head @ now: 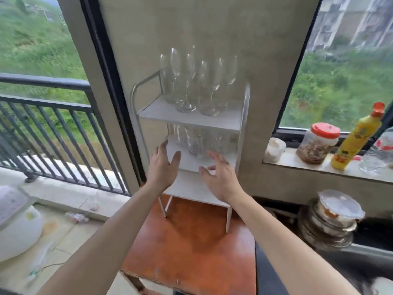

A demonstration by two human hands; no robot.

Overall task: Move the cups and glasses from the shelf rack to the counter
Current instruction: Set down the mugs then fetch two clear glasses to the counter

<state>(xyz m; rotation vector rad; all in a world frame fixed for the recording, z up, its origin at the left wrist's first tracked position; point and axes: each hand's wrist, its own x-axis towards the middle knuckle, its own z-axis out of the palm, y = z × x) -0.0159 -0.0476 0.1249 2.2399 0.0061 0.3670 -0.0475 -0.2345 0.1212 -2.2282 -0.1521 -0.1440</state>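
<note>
A: Where are my hands?
B: Your left hand (164,165) and right hand (221,177) are spread, holding nothing, before the middle shelf of the rack (161,111).
A: The glasses?
B: Wine glasses (191,81) stand on top, tumblers (194,143) on the middle shelf.

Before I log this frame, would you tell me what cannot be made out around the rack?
- Head view, wine glasses: exact count unclear; clear glass overlaps and blurs.
- Head view, middle-shelf glasses: number and shape unclear; blurred, tops hidden by the top shelf.
- Head view, bottom shelf: partly covered by left hand and right hand.
</note>
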